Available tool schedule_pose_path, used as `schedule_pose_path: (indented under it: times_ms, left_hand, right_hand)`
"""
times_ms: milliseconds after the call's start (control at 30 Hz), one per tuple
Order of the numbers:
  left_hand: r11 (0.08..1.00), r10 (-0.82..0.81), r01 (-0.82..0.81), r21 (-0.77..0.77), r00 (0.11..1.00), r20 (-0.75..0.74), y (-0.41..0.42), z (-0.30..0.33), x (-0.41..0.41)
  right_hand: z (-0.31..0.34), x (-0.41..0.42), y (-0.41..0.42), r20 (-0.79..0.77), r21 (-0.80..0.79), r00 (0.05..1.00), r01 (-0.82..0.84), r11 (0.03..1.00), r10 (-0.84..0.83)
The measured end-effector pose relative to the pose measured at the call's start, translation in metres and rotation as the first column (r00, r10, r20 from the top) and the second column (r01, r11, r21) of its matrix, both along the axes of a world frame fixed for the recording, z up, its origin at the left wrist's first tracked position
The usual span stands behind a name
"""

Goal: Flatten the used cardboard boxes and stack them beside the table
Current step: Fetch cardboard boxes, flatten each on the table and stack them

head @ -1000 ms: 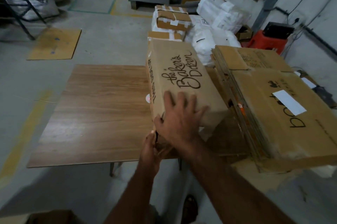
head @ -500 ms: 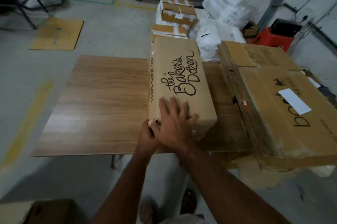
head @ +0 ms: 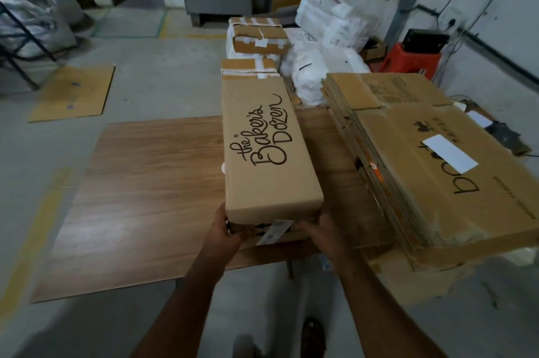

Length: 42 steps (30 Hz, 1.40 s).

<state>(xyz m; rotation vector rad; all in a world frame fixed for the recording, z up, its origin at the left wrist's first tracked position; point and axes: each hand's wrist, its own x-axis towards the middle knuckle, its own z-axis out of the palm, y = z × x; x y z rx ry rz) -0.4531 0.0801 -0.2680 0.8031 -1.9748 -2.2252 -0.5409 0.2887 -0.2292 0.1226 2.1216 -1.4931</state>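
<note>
Both hands, the left hand (head: 224,231) and the right hand (head: 319,233), are gripping the near end of the unflattened box (head: 268,150), which is lying on the table (head: 145,197) with its long axis running away from them, left of the flattened stack (head: 431,159).

Box (head: 271,147) on table (head: 140,197), left of stack (head: 423,159)
</note>
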Motion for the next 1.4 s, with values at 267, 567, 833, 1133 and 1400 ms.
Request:
schedule_pose_path:
  times_ms: [267, 567, 833, 1133, 1400]
  left_hand:
    - [0.912, 0.166, -0.091, 0.400, 0.974, -0.156, 0.025, -0.012, 0.013]
    - [0.824, 0.141, -0.083, 0.560, 0.988, -0.061, 0.056, -0.037, 0.025]
    - [0.893, 0.099, -0.142, 0.426, 0.988, 0.120, 0.045, -0.024, 0.026]
    - [0.759, 0.637, -0.650, 0.028, 0.752, 0.172, -0.092, 0.029, -0.015]
    - [0.970, 0.186, -0.134, -0.203, 0.946, 0.266, -0.097, 0.098, -0.152]
  right_hand:
    - [0.087, -0.012, -0.061, -0.621, 0.539, 0.592, -0.154, 0.828, 0.514]
    - [-0.009, 0.029, -0.073, -0.429, 0.864, 0.381, -0.092, 0.495, 0.819]
    - [-0.002, 0.024, -0.074, -0.424, 0.835, 0.407, -0.169, 0.523, 0.809]
    - [0.061, -0.062, -0.087, -0.515, 0.423, 0.800, -0.075, 0.903, 0.307]
    - [0.059, -0.161, -0.091, -0.203, 0.447, 0.949, -0.128, 0.885, 0.240]
